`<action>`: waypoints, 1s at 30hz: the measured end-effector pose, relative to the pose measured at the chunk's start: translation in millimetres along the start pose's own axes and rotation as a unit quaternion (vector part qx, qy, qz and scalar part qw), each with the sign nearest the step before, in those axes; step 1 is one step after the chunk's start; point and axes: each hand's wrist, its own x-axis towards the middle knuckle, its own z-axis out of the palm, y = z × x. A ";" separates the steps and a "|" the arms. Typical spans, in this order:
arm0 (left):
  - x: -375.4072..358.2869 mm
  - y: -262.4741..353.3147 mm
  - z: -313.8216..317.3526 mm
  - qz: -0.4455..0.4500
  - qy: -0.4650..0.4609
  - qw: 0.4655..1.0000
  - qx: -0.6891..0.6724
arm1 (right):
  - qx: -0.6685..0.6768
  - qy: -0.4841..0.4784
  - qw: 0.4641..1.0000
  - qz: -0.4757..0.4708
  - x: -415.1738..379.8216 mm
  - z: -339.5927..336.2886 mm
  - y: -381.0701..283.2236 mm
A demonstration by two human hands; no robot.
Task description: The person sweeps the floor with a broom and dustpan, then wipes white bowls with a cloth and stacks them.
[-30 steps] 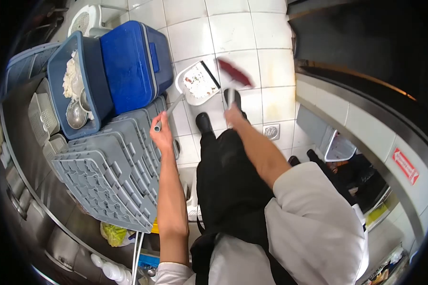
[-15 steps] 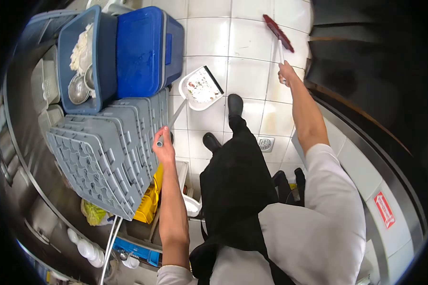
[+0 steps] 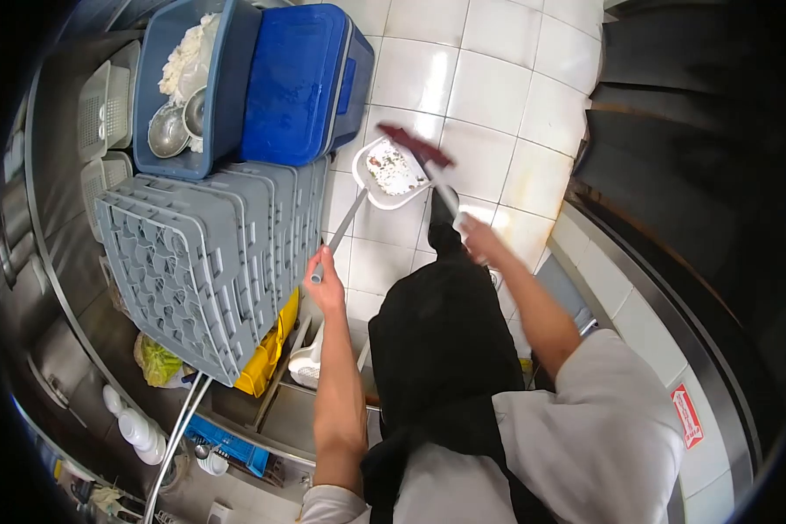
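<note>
My left hand (image 3: 325, 278) is wrapped round the grey handle of a long-handled dustpan. The white dustpan (image 3: 368, 194) rests on the tiles with scattered bits of debris (image 3: 391, 168) in it. In my right hand (image 3: 484, 240) is the pale handle of a broom, slightly blurred by motion. The broom's dark red bristle head (image 3: 415, 145) lies across the dustpan's far lip, close to the debris. Part of my black shoe (image 3: 444, 206) shows beneath the broom handle.
On the left, a blue lidded bin (image 3: 293, 87) and a blue-grey tub (image 3: 227, 79) with bowls stand behind stacked grey dishwasher racks (image 3: 192, 262). A yellow item (image 3: 266, 354) sits under the racks. White floor tiles (image 3: 489, 87) stretch ahead; a counter edge (image 3: 664, 297) runs along the right.
My right hand has drawn the broom left and nearer, from the far right floor to the dustpan's lip. The left hand still holds the dustpan. The whole view has shifted slightly.
</note>
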 end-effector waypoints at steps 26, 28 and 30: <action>-58.4 -80.2 -133.3 -0.081 0.053 0.990 -0.099 | -0.157 0.190 0.952 -0.183 61.8 -20.5 -31.6; -69.9 -87.2 -152.7 -0.087 0.055 0.990 -0.097 | -0.076 0.227 0.967 -0.085 80.9 -41.7 -61.4; -69.5 -119.5 -165.2 -0.091 0.043 0.991 -0.088 | -0.012 0.220 0.975 -0.020 71.5 -17.3 -80.6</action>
